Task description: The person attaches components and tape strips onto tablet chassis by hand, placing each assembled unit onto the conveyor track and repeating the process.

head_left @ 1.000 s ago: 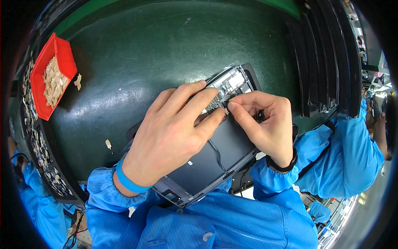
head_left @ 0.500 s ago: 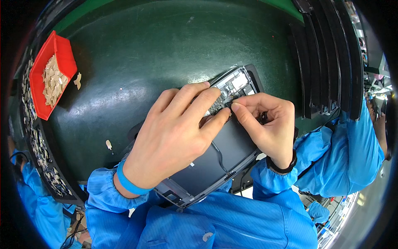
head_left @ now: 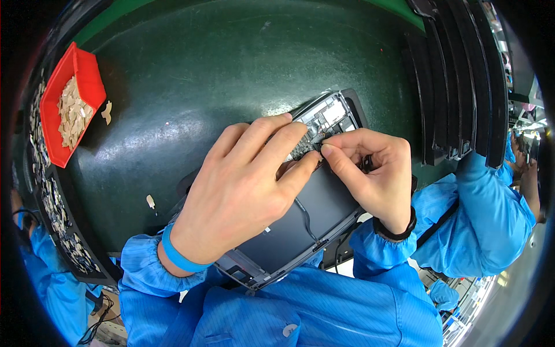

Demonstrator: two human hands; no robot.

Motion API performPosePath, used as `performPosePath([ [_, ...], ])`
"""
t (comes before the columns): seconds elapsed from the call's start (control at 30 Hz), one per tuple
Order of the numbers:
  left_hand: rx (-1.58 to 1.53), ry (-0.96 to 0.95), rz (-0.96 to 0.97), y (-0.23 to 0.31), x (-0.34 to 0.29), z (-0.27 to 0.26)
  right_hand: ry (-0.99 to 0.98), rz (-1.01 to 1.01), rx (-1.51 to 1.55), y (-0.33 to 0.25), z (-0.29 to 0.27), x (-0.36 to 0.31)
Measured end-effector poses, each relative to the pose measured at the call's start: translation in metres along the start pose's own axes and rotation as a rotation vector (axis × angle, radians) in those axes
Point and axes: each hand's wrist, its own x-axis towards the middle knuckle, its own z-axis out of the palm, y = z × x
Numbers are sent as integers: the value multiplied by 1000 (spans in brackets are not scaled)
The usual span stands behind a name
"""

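An opened flat electronic device (head_left: 332,194) with a dark inner panel lies slantwise in front of me. At its far end an exposed circuit board (head_left: 318,130) shows silver and white parts. My left hand (head_left: 234,188) spreads across the device, fingers stretched out and fingertips resting by the board. Beside those fingertips, my right hand (head_left: 378,173) pinches thumb and forefinger together at the board's near edge. Whatever is in that pinch is too small and covered to name. A thin black cable (head_left: 306,218) runs along the panel. The left palm hides much of the device.
At the far left stands a red bin (head_left: 94,81) of beige pieces. Loose beige pieces (head_left: 106,113) lie on the green mat (head_left: 231,63). Dark trays (head_left: 457,87) stand stacked at right. A black-edged strip (head_left: 55,208) holds small parts. A co-worker's blue sleeve (head_left: 488,225) shows at right.
My two hands and the device have hardly moved; the right fingertips shift very slightly. The co-worker's arm at the right has changed position.
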Motion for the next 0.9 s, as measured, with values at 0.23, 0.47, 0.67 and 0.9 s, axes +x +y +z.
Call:
performPosePath([
  [0.23,-6,23,11,-2,1,3,-55,17,-9,0,-4,5],
  [0.47,4,45,0,2,1,2,-73,-48,-42,-3,-4,7],
  [0.67,28,9,-39,5,4,4,-157,-97,-90,-6,-15,10],
  [0.9,143,56,-53,29,16,-5,29,45,230,6,-45,-5],
])
